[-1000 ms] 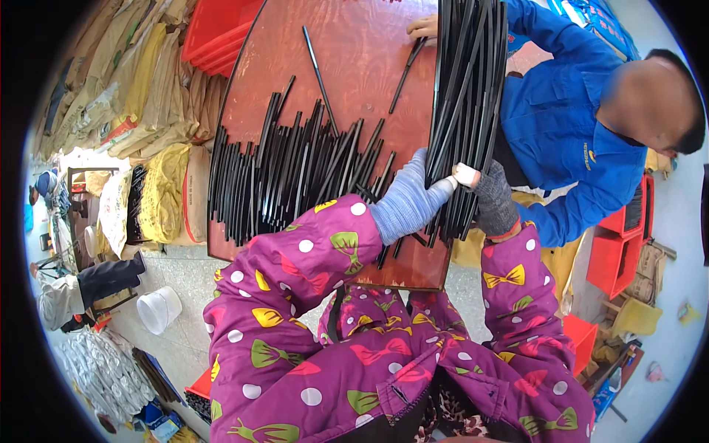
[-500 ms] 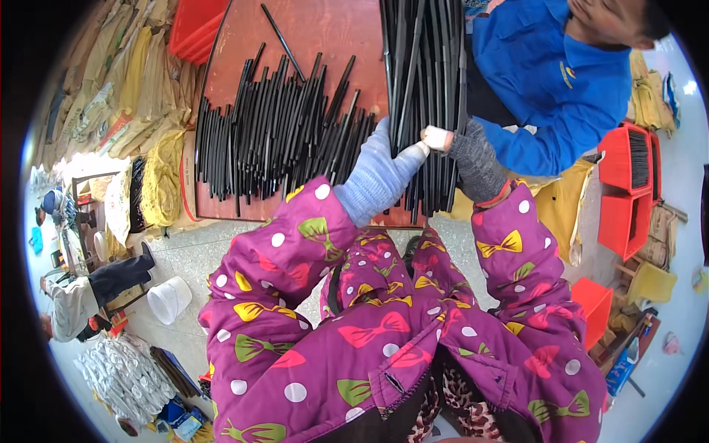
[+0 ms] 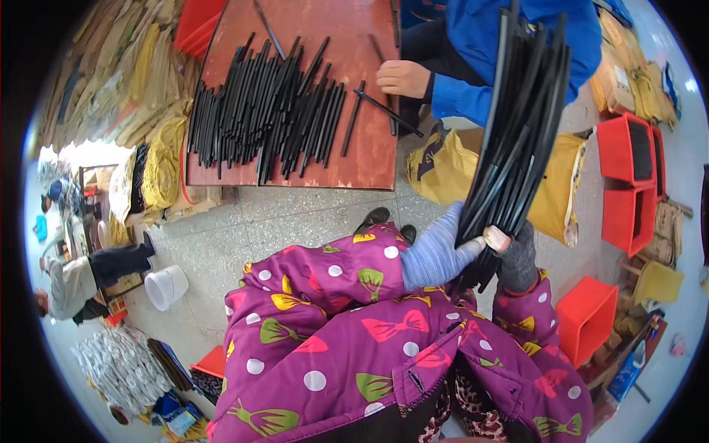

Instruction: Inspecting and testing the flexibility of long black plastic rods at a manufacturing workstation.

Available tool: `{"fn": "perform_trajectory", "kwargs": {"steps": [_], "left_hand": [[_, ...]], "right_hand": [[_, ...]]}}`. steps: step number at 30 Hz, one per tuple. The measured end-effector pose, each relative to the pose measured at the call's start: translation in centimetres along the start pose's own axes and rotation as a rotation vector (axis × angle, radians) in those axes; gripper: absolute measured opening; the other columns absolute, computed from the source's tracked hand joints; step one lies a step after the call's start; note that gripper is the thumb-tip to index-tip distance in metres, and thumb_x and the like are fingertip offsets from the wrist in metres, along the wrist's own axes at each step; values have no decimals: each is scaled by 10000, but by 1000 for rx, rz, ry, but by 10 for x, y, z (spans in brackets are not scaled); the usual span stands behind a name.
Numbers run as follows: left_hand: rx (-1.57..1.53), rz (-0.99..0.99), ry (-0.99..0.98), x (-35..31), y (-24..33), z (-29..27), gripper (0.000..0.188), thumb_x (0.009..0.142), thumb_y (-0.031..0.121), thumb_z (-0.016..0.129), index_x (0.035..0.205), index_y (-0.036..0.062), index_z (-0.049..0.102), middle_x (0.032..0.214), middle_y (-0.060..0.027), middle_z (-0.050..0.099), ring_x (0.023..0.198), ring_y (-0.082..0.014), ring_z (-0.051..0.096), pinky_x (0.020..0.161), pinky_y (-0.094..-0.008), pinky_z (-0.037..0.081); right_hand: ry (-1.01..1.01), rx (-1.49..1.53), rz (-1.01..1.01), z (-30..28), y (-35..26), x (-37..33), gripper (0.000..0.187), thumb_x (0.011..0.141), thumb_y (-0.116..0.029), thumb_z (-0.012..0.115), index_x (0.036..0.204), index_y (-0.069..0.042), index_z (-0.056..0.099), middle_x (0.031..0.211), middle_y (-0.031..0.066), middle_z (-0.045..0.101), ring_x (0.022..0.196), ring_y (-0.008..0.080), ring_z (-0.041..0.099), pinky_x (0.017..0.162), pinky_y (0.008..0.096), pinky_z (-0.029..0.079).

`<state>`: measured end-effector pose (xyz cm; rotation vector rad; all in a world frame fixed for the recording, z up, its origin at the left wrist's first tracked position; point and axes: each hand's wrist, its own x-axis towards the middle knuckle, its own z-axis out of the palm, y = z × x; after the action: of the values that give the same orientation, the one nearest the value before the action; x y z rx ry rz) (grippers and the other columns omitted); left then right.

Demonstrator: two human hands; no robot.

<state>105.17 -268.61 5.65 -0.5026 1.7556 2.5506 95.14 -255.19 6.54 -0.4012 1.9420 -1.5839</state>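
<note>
A thick bundle of long black tubes (image 3: 517,140) is held off the table, close in front of me, its far end fanning up and to the right. My left hand (image 3: 442,251), in a blue knit glove, grips the bundle's near end from the left. On its right side my right hand (image 3: 518,258), in a dark grey glove with a pale covering on a fingertip, is closed around it too. To the left, a wide pile of shorter-looking black tubes (image 3: 258,111) lies on the red table (image 3: 369,166). Several loose tubes (image 3: 353,119) lie near the table's right edge.
A co-worker in a blue jacket (image 3: 461,92) sits at the right, one bare hand (image 3: 404,78) over the table. Yellow sacks (image 3: 447,166) lie on the floor beside the table. Red crates (image 3: 587,317) stand at right; a white bucket (image 3: 166,286) stands at left.
Both my hands have drawn the bundle off the table, toward me and to the right. Loose tubes now show at the table's right edge, and the co-worker's hand has come into view there.
</note>
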Motion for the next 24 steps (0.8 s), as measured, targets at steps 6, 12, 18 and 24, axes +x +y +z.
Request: {"fn": "perform_trajectory", "kwargs": {"steps": [6,12,18,24], "left_hand": [[315,18,-192,6,3,24,673,746,248,627,1210,-104,291,975,-262,542,900,-339,557,765,-364,447],[341,-92,-424,12,17,63,657,754,254,615,1218,-86,297,994,-273,532,908,-355,552,781,-366,444],[301,-121,-547,5,-10,126,494,813,96,537,1230,-37,309,1066,-145,516,989,-205,503,862,-320,406],[280,-165,-617,-7,-42,249,471,786,96,556,1196,-31,362,1055,-122,510,960,-174,500,847,-298,404]], "right_hand": [[262,149,81,-24,18,-51,257,648,-73,714,878,-31,608,796,39,619,695,133,586,639,282,481],[350,367,84,-40,20,-87,253,692,-73,675,924,-19,588,821,61,618,724,154,597,662,281,491],[529,531,126,-79,4,-137,214,717,-79,660,912,-8,607,798,52,617,704,119,581,637,257,482],[566,444,171,-181,23,-214,239,687,-185,693,857,-31,623,742,11,605,691,89,557,613,234,459]]}}
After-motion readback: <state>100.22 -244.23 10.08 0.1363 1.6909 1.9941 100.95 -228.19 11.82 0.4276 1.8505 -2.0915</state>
